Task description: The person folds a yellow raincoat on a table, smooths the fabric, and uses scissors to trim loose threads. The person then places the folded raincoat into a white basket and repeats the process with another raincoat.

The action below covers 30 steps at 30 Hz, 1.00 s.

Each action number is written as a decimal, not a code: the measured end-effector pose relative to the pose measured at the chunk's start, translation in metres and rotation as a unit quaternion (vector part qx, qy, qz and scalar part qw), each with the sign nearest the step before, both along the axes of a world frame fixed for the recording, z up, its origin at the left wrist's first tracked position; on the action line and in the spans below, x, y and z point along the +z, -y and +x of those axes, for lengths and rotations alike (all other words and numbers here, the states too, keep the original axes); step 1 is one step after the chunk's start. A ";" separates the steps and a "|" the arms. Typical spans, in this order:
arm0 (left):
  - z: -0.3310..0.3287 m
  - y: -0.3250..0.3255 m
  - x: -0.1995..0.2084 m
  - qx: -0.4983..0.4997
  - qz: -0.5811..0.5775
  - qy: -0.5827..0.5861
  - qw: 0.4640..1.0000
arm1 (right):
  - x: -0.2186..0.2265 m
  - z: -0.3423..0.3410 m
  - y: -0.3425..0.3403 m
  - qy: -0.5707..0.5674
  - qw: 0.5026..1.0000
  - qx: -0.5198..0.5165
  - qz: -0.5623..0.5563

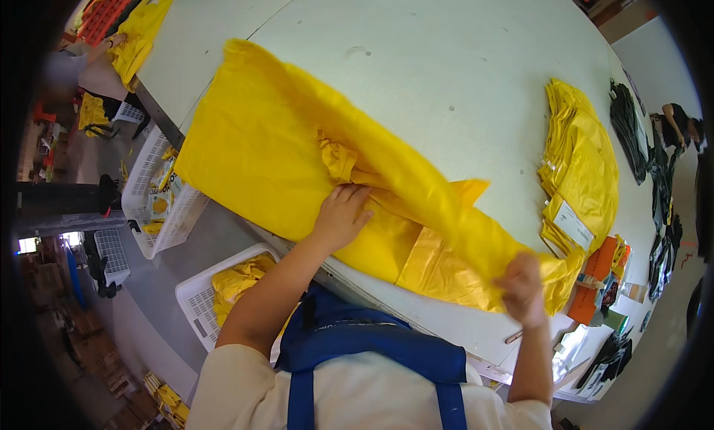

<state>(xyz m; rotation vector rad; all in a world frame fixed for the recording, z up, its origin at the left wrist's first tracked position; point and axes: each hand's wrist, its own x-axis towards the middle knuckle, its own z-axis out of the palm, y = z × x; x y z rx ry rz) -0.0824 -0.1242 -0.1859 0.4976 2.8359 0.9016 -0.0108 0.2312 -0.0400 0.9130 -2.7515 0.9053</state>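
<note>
A large yellow garment (245, 147) of thin, smooth fabric lies spread across the white table in front of me. Its far edge is lifted in a long, loose fold, and a bunched piece like a sleeve end pokes out near the middle. My left hand (343, 216) rests on the fabric beside that piece, fingers stretched out and tips just under the fold. On the right, my right hand (523, 289) is closed at the garment's right end, smeared by motion. A shinier yellow part shows between my hands.
A stack of folded yellow garments (584, 162) with a white label sits at the table's right. Beyond it lie black garments (631, 133). An orange box (595, 277) stands near right. White baskets (192, 300) with yellow cloth stand at left. Another person's hand (117, 40) touches yellow fabric far left.
</note>
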 end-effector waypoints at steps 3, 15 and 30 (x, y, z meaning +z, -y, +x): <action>0.004 0.016 -0.007 -0.039 0.023 0.051 0.998 | -0.048 0.070 0.019 0.147 0.982 -0.033 0.110; 0.068 0.123 0.000 0.575 0.493 0.168 0.631 | -0.121 0.102 0.015 0.091 0.948 -0.166 0.255; 0.038 0.060 0.048 0.578 0.486 0.126 0.644 | -0.104 0.049 0.056 0.086 0.959 -0.012 0.271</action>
